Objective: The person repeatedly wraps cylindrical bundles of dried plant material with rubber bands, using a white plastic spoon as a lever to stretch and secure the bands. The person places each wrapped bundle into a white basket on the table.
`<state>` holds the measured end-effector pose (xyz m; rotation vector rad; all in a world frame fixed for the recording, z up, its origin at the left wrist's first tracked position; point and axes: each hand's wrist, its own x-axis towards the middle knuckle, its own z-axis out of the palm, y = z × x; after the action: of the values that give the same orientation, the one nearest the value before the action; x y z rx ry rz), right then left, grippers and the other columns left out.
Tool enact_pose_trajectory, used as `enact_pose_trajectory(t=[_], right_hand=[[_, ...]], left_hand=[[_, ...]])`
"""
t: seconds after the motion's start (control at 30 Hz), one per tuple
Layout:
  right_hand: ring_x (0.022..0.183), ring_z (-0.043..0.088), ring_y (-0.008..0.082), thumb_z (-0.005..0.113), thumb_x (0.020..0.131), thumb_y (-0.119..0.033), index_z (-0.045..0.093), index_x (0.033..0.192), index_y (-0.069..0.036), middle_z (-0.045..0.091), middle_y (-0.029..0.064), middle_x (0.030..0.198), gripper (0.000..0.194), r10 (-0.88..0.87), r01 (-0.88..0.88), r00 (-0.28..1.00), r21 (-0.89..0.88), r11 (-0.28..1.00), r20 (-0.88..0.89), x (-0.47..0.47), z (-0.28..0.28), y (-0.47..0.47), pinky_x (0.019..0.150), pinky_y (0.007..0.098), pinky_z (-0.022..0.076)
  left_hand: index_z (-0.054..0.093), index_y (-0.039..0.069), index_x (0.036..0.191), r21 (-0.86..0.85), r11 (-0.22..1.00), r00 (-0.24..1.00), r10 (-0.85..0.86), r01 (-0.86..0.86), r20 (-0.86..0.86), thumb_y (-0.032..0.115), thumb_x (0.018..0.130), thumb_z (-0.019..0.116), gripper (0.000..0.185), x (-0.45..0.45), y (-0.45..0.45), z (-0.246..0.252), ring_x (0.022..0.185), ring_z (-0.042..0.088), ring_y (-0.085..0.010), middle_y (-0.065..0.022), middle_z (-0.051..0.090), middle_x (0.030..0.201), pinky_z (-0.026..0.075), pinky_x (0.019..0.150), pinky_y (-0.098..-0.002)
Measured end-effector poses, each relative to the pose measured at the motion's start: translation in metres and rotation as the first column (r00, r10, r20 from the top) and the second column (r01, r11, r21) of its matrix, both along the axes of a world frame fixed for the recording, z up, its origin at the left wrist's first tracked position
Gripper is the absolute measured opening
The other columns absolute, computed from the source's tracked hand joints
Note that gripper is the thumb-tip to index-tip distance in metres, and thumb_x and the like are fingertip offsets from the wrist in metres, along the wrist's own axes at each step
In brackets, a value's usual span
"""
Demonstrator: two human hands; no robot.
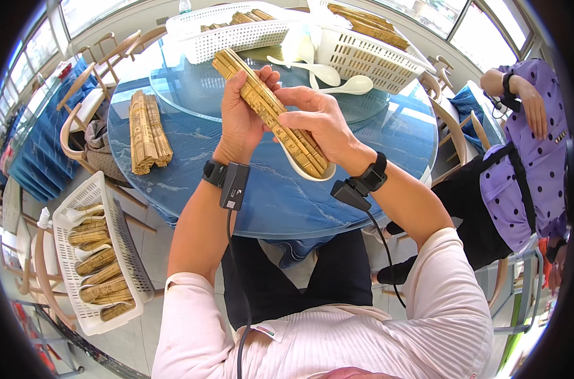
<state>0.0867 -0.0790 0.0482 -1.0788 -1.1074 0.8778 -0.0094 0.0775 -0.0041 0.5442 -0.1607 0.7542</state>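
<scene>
Both hands hold a slanted bundle of gold printed paper sleeves (254, 102), which look like chopstick wrappers, above the near part of the table. Its lower end rests in the bowl of a white soup spoon (328, 172). My left hand (243, 111) grips around the bundle's upper half, thumb on top. On the bundle's lower half lie the fingers of my right hand (322, 121). Two more white spoons (351, 86) and part of another lie beyond my hands on the glass turntable (206, 111). To the left, a stack of similar sleeves (147, 132) sits on the table.
White perforated baskets (235, 42) (367, 61) holding sleeves stand at the table's far side. Lower left, another basket (140, 279) contains spoons and sleeves. Wooden chairs (73, 125) surround the blue table (192, 199). A person in a dotted purple top (533, 189) stands at right. Cables hang from both wrists.
</scene>
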Motion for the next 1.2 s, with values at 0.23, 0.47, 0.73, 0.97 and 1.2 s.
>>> enact_pose_trajectory(t=[0.23, 0.47, 0.73, 0.97, 1.2], right_hand=[[0.078, 0.075, 0.0207, 0.076, 0.095, -0.024, 0.071, 0.116, 0.002, 0.075, 0.0122, 0.1, 0.033, 0.438, -0.396, 0.897, -0.553, 0.733, -0.062, 0.041, -0.019, 0.015, 0.066, 0.0311, 0.0608], [0.064, 0.07, 0.0181, 0.08, 0.09, -0.019, 0.069, 0.099, 0.002, 0.069, 0.0093, 0.08, 0.025, 0.103, -0.12, 0.992, -0.367, 0.923, -0.066, 0.02, -0.07, 0.034, 0.05, 0.0311, 0.0525], [0.066, 0.068, 0.0174, 0.086, 0.08, -0.02, 0.074, 0.101, 0.006, 0.071, 0.0109, 0.085, 0.035, 0.031, 0.012, 0.991, -0.323, 0.946, 0.127, 0.04, -0.063, 0.014, 0.057, 0.0312, 0.0548], [0.072, 0.071, 0.022, 0.087, 0.075, -0.025, 0.075, 0.099, 0.008, 0.075, 0.0154, 0.088, 0.043, -0.096, 0.124, 0.985, -0.195, 0.973, 0.146, 0.051, -0.068, 0.013, 0.069, 0.0358, 0.0576], [0.079, 0.076, 0.0289, 0.084, 0.08, -0.029, 0.071, 0.102, 0.009, 0.076, 0.0201, 0.086, 0.045, -0.332, 0.378, 0.87, -0.06, 0.924, 0.365, 0.037, -0.073, 0.016, 0.073, 0.0396, 0.0583]], left_hand=[[0.059, 0.007, 0.111, -0.015, 0.954, 0.954, 0.299, -0.299, -0.005, 0.018, 0.103, 0.069, 0.017, -0.007, 0.018, 0.005, 0.088, 0.068, -0.0188, -0.0044, 0.066, 0.095, 0.06, 0.083, -0.0374], [0.061, 0.005, 0.111, 0.11, 0.994, 0.944, 0.047, -0.012, -0.327, 0.017, 0.1, 0.069, 0.019, 0.004, 0.008, -0.018, 0.093, 0.071, -0.0245, -0.0075, 0.068, 0.091, 0.06, 0.093, -0.043], [0.063, 0.005, 0.121, 0.14, 0.988, 0.969, 0.094, -0.063, -0.229, 0.027, 0.107, 0.067, 0.026, 0.008, 0.004, -0.014, 0.11, 0.071, -0.0274, -0.0137, 0.072, 0.118, 0.059, 0.101, -0.0458], [0.061, 0.004, 0.129, 0.279, 0.96, 0.92, 0.092, 0.02, -0.381, 0.046, 0.114, 0.054, 0.046, 0.022, -0.023, -0.014, 0.121, 0.068, -0.0314, -0.0199, 0.07, 0.129, 0.056, 0.109, -0.047], [0.059, -0.003, 0.138, 0.5, 0.863, 0.828, 0.331, -0.07, -0.454, 0.032, 0.115, 0.051, 0.043, 0.024, -0.041, -0.027, 0.115, 0.07, -0.0228, -0.0169, 0.073, 0.13, 0.055, 0.106, -0.0384]])
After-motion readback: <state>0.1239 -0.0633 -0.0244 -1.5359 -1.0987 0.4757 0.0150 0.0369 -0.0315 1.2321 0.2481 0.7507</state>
